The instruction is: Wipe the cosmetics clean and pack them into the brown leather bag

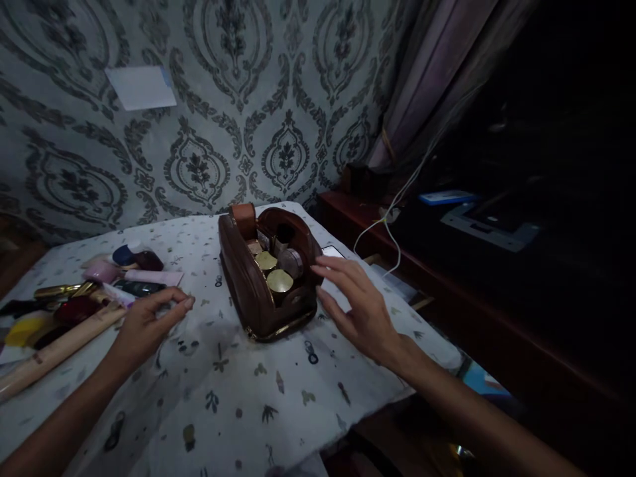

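A brown leather-look toiletry bag [243, 285] stands unzipped on the cloth-covered table, its top gaping. Inside are several containers, among them a jar with a gold lid [279, 281], a second gold lid [266, 260] and a clear round jar [291, 263]. To the right of the bag, my right hand [360, 305] is open, fingers apart, the tips close to its side wall. My left hand [149, 324] hovers between the bag and a pile of cosmetics; thumb and forefinger come together at the tips, and nothing shows in them.
The cosmetics pile holds a pale pink tube [155, 277], a pink jar [101, 271], a gold tube [62, 290] and a long pale stick-like item [59, 348]. A phone-like device [332, 252] lies behind the bag. A white cable [392, 205] hangs at right beside a dark red ledge [447, 311].
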